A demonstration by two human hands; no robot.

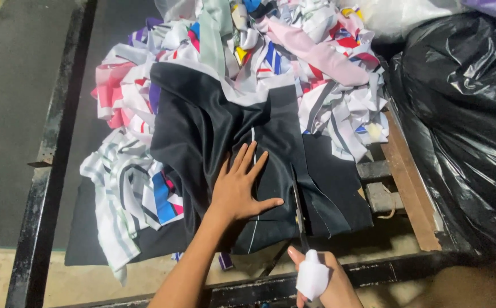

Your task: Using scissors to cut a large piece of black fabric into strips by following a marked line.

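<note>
Scrap-heaped table [407,165], two hands, left [241,185], right [322,282], one scissors [299,214]

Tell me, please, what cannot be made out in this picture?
- Head view: the scissors handles are hidden inside the right hand, which the bottom edge cuts off.
- The table top is mostly hidden by the black cloth and scraps.
- The black bag hides its contents.

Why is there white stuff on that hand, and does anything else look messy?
The right hand, holding scissors, has a white wrap around a finger. Beyond the left hand, pressed flat on the black fabric, coloured cloth scraps lie in a jumbled heap, some spilling over the table edge.
</note>
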